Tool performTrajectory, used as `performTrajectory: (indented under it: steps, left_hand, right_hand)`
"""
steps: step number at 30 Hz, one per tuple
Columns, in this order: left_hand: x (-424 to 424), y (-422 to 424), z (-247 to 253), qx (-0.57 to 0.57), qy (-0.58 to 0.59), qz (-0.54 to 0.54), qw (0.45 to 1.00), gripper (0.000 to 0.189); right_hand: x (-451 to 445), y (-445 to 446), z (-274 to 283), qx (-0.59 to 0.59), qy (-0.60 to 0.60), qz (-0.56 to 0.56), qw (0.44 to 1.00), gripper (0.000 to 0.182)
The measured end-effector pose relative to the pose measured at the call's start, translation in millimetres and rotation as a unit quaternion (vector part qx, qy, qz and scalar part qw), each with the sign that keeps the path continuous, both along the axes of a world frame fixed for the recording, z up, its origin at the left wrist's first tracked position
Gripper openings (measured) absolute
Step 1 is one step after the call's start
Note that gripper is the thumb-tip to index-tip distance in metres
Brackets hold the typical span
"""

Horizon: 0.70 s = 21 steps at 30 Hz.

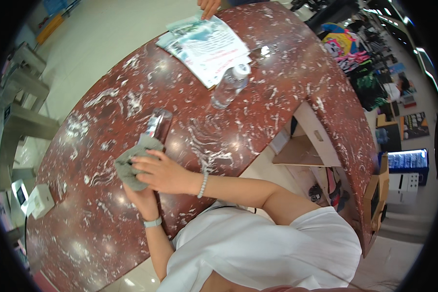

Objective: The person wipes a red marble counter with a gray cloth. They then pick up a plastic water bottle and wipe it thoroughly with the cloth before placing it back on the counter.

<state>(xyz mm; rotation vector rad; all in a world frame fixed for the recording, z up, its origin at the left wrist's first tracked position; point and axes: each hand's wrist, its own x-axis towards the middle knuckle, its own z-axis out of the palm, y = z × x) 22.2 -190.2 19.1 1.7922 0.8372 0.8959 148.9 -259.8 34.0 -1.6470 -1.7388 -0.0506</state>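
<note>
My right hand (160,171), with a beaded bracelet at the wrist, lies over a fuzzy grey-green cloth (126,169), its fingers bent onto it. From below, my left hand (140,200), wearing a watch, reaches under the same cloth; its fingers are hidden. Beyond the cloth's upper edge a clear plastic bottle (160,126) with a label shows, its near end covered. Whether my left hand touches this bottle cannot be told. Another clear bottle with a white cap (228,87) stands farther off beside a stack of printed sheets (208,47).
The curved red stone counter (106,146) spans the view. Another person's hand (208,7) touches the sheets at the far edge. A white device (42,200) stands at left. Open shelving (303,146) lies under the counter at right, near a cardboard box (376,200).
</note>
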Motion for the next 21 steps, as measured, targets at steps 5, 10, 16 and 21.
performTrajectory:
  steps: [5, 10, 16, 21]
  left_hand:
    - [-1.4, 0.1, -9.5, -0.066, -0.088, 0.004, 0.994, 0.055]
    - [1.8, -2.6, -5.3, -0.034, -0.043, 0.011, 0.998, 0.055]
    - [-4.5, -2.7, -12.3, -0.004, -0.041, -0.002, 0.999, 0.058]
    - [2.8, -0.2, 7.2, 0.108, 0.105, 0.052, 0.987, 0.032]
  right_hand:
    - [-6.0, 3.9, -10.5, 0.033, 0.0, 0.001, 0.999, 0.029]
    - [-4.6, 3.1, -10.5, 0.054, 0.015, -0.003, 0.998, 0.024]
    - [8.2, 5.6, -4.9, 0.074, -0.068, 0.002, 0.995, 0.02]
    - [57.1, 5.7, 6.3, 0.096, -0.017, -0.012, 0.995, 0.03]
